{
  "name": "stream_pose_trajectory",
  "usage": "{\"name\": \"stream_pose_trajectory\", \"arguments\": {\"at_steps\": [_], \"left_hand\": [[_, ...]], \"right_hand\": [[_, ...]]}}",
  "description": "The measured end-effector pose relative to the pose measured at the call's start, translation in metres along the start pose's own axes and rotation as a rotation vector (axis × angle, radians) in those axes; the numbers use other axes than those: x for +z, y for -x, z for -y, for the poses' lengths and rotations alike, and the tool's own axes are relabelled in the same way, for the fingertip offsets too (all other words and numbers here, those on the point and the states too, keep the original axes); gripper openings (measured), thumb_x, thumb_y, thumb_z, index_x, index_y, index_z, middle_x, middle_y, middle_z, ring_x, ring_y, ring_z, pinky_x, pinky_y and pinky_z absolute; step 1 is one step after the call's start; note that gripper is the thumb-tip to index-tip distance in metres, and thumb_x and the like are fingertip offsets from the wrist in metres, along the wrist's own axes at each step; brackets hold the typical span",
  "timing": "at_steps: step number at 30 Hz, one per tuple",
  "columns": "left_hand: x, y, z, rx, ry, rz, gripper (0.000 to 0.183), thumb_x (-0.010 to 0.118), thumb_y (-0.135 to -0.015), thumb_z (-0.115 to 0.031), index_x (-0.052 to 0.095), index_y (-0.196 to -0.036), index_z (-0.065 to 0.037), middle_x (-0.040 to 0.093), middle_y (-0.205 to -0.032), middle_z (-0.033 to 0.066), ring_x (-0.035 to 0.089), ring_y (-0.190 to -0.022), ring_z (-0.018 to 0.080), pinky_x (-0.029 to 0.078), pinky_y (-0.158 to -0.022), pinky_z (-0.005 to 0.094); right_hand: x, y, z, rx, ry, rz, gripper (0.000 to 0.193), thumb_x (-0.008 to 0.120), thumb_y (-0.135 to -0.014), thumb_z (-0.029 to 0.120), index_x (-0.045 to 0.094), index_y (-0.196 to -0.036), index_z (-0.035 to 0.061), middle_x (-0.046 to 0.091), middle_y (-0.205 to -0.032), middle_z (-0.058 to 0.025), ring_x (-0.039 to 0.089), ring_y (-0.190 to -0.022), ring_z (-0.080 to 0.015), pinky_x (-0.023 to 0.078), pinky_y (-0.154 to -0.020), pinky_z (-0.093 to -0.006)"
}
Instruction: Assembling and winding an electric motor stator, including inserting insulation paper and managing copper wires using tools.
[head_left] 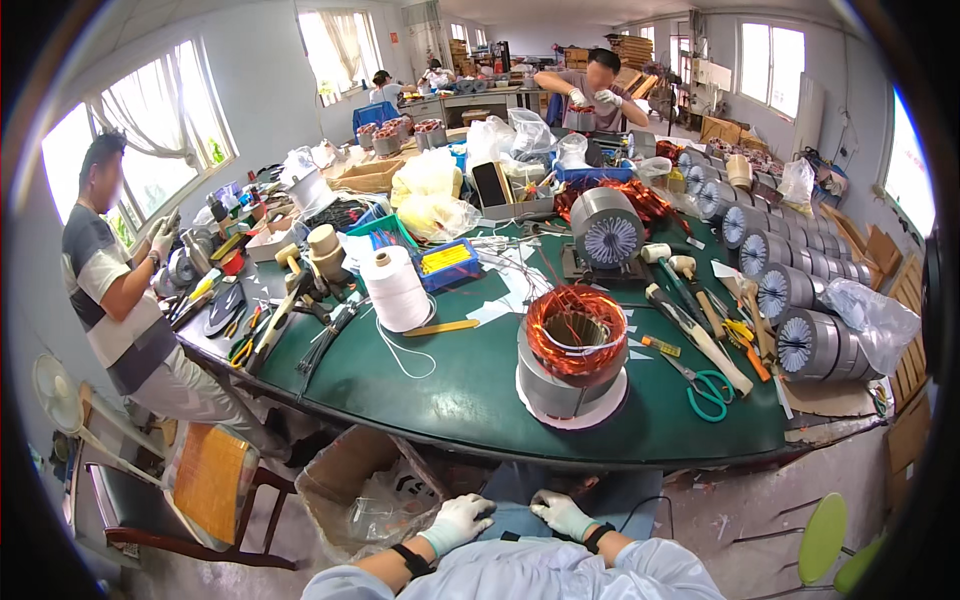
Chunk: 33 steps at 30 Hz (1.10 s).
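My left hand (pixel 460 523), in a white glove, rests palm down on my lap with the fingers loosely laid out and nothing in it. Close by, my right hand (pixel 562 515), gloved too, lies the same way on the blue cloth over my legs. In front of both hands, on the green table (pixel 400 385), a grey motor stator (pixel 548 385) stands upright on a round white pad (pixel 572 414). Orange-red copper windings (pixel 572 335) ring its top. Neither hand touches it.
Teal-handled scissors (pixel 708 393), mallets and a wooden stick (pixel 700 340) lie right of the stator. A white thread spool (pixel 393 290) and a blue tray (pixel 448 263) stand left. More stators (pixel 800 345) line the right side. A co-worker (pixel 125 270) stands left; another (pixel 600 90) works across.
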<state>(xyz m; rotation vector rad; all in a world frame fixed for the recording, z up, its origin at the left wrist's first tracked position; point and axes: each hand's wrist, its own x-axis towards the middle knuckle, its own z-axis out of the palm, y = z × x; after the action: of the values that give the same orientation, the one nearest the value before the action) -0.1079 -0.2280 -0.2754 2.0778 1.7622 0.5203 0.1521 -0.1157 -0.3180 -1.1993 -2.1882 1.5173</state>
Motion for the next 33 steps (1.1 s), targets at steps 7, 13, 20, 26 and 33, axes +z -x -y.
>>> {"name": "stream_pose_trajectory", "arguments": {"at_steps": [7, 13, 20, 26, 33], "left_hand": [[-0.016, -0.013, 0.003, -0.199, 0.198, 0.310, 0.032, 0.063, -0.100, -0.035, 0.069, -0.116, -0.007, 0.074, -0.108, 0.0169, 0.070, -0.101, 0.0385, 0.056, -0.089, 0.0450], [-0.019, -0.044, 0.007, -0.005, 0.166, 0.617, 0.039, 0.059, -0.103, -0.040, 0.067, -0.120, -0.006, 0.071, -0.114, 0.0195, 0.068, -0.107, 0.0401, 0.053, -0.095, 0.0456], [0.021, -0.123, -0.100, 0.352, 0.266, 0.592, 0.031, 0.061, -0.101, -0.034, 0.063, -0.121, -0.010, 0.069, -0.112, 0.0152, 0.068, -0.109, 0.0365, 0.054, -0.094, 0.0467], [0.105, -0.138, -0.176, 0.607, 0.125, 0.648, 0.058, 0.079, -0.084, -0.033, 0.058, -0.133, -0.010, 0.061, -0.121, 0.0143, 0.064, -0.114, 0.0362, 0.052, -0.093, 0.0519], [0.132, -0.140, -0.164, 0.572, 0.151, 0.687, 0.027, 0.074, -0.091, -0.028, 0.069, -0.108, -0.008, 0.066, -0.104, 0.0112, 0.066, -0.106, 0.0343, 0.053, -0.091, 0.0493]], "right_hand": [[-0.010, 0.015, -0.002, 0.019, 0.020, 0.153, 0.024, 0.065, -0.098, 0.025, 0.068, -0.108, 0.0035, 0.071, -0.092, -0.0143, 0.067, -0.083, -0.0245, 0.054, -0.079, -0.0380], [-0.026, 0.052, 0.005, -0.205, 0.065, -0.058, 0.024, 0.070, -0.096, 0.028, 0.069, -0.102, 0.0052, 0.071, -0.093, -0.0158, 0.069, -0.089, -0.0359, 0.056, -0.080, -0.0428], [-0.075, 0.158, -0.051, 0.060, 0.361, -0.749, 0.023, 0.073, -0.080, 0.011, 0.069, -0.101, 0.0038, 0.066, -0.109, -0.0188, 0.063, -0.104, -0.0398, 0.050, -0.094, -0.0509], [-0.021, 0.224, -0.094, 0.265, 0.293, -0.853, 0.050, 0.081, -0.072, 0.019, 0.065, -0.116, 0.0037, 0.060, -0.123, -0.0224, 0.058, -0.117, -0.0412, 0.046, -0.104, -0.0503], [-0.016, 0.208, -0.102, 0.138, 0.317, -0.818, 0.016, 0.077, -0.077, 0.012, 0.071, -0.090, 0.0044, 0.065, -0.104, -0.0165, 0.061, -0.101, -0.0372, 0.050, -0.088, -0.0468]]}}
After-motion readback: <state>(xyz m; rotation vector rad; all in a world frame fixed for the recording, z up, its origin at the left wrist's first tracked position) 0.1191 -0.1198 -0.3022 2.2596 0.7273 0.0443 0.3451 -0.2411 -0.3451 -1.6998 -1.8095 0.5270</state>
